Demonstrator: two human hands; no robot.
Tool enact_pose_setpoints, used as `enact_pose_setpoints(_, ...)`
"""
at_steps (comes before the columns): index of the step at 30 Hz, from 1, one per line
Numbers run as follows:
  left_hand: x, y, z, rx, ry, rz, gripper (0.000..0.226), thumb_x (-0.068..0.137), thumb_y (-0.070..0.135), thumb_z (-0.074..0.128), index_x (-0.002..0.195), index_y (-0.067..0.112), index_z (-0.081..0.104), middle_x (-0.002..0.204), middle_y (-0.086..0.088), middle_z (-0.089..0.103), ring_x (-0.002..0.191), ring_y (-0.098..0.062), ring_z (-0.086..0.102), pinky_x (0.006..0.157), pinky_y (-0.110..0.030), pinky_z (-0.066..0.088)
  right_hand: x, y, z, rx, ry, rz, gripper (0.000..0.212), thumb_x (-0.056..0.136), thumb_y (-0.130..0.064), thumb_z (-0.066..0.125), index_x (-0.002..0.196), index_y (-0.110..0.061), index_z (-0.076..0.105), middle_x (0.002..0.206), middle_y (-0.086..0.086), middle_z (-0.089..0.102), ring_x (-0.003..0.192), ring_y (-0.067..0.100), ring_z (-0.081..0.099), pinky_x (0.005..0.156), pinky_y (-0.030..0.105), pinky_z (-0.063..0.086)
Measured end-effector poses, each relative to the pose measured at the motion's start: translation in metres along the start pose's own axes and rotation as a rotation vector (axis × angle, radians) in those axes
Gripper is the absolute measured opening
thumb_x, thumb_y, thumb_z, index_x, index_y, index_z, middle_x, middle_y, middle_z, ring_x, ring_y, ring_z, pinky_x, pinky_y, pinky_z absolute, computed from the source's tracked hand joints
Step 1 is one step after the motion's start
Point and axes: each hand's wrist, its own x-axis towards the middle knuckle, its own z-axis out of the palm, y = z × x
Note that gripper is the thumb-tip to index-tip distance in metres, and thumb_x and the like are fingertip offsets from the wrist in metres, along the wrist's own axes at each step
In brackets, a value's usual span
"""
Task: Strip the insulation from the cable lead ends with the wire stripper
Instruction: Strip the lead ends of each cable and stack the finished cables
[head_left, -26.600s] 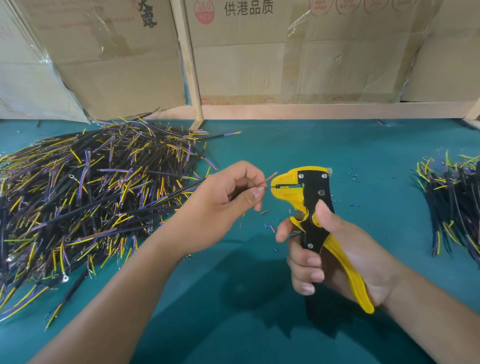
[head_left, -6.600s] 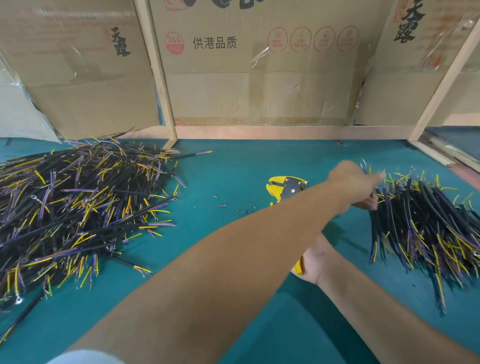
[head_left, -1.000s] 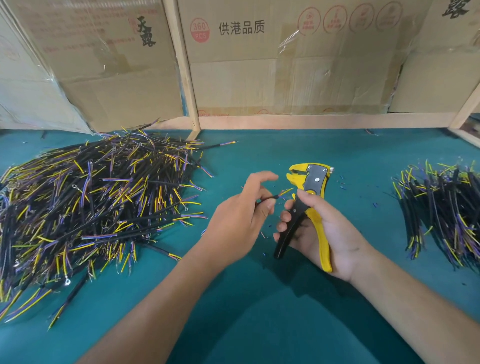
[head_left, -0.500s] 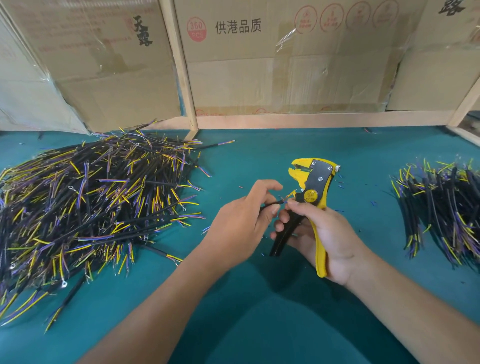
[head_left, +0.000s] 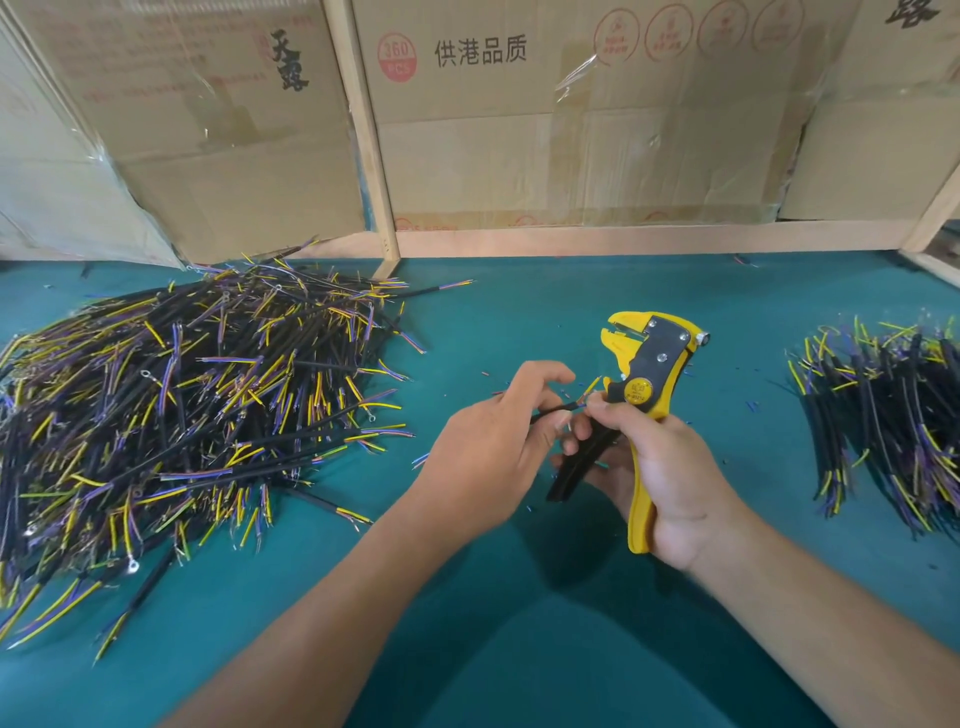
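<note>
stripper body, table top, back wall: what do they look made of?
Wire stripper: yellow moulded plastic shell by its matte look, dark side plate with bright screw heads, probably metal. Table: teal covering, matte and seamless, likely rubber or vinyl mat; can't tell which. Back wall: brown corrugated cardboard boxes with glossy clear tape, set in a pale bare wood frame.

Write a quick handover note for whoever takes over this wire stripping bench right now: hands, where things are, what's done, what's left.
Left hand: pinches one black cable, its lead ends pointing at the tool.
Right hand: grips the yellow wire stripper, head up; thumb and forefinger touch the cable's lead ends.
No lead sits in the stripper's jaws, so this cable's strip is not yet under way.
Large cable pile lies to the left, smaller pile to the right on the green table; which pile is finished cannot be told.
Left: feed each lead into the stripper, squeeze, set the cable aside, repeat.
</note>
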Motion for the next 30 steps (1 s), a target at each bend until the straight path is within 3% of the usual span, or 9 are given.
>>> enact_pose_setpoints(7, 0.0, -0.001, 0.002, -0.006, 0.0, -0.009, 0.028, 0.104, 0.021, 0.049, 0.131, 0.013, 0.045, 0.085, 0.024, 0.052, 0.065, 0.01, 0.048, 0.065, -0.029, 0.031, 0.0, -0.001, 0.001, -0.032, 0.029, -0.03, 0.022, 0.098, -0.007, 0.056, 0.078, -0.011, 0.064, 0.07, 0.011, 0.056, 0.065, 0.025, 0.059, 0.074, 0.048, 0.059)
enact_pose_setpoints(12, 0.0, -0.003, 0.002, 0.002, 0.016, -0.002, 0.026, 0.104, 0.022, 0.051, 0.129, 0.015, 0.047, 0.083, 0.029, 0.052, 0.065, 0.013, 0.047, 0.06, -0.022, 0.03, 0.0, -0.001, 0.001, -0.046, 0.034, -0.031, 0.02, 0.098, -0.006, 0.056, 0.08, -0.01, 0.063, 0.071, 0.012, 0.056, 0.066, 0.026, 0.06, 0.074, 0.048, 0.059)
enact_pose_setpoints(19, 0.0, -0.005, 0.0, 0.056, 0.031, 0.012, 0.022, 0.103, 0.025, 0.053, 0.124, 0.023, 0.049, 0.092, 0.022, 0.058, 0.069, 0.014, 0.046, 0.066, -0.029, 0.039, 0.0, 0.0, 0.0, -0.068, 0.045, -0.037, 0.027, 0.098, -0.006, 0.056, 0.074, -0.012, 0.065, 0.071, 0.012, 0.056, 0.067, 0.027, 0.059, 0.073, 0.047, 0.058)
enact_pose_setpoints(24, 0.001, -0.009, -0.003, 0.023, 0.078, 0.007, 0.021, 0.101, 0.027, 0.051, 0.117, 0.036, 0.042, 0.089, 0.023, 0.059, 0.069, 0.004, 0.047, 0.065, -0.027, 0.038, 0.004, -0.002, -0.003, -0.055, 0.067, -0.031, 0.02, 0.099, -0.008, 0.056, 0.08, -0.009, 0.061, 0.07, 0.011, 0.056, 0.065, 0.026, 0.059, 0.07, 0.045, 0.06)
enact_pose_setpoints(30, 0.004, -0.018, -0.012, -0.205, 0.205, -0.052, 0.017, 0.101, 0.02, 0.057, 0.116, 0.025, 0.052, 0.087, 0.017, 0.064, 0.06, -0.015, 0.046, 0.06, -0.024, 0.039, 0.01, -0.007, -0.009, 0.028, 0.086, -0.019, 0.017, 0.1, -0.009, 0.056, 0.083, -0.009, 0.058, 0.071, 0.012, 0.055, 0.066, 0.028, 0.058, 0.072, 0.046, 0.06)
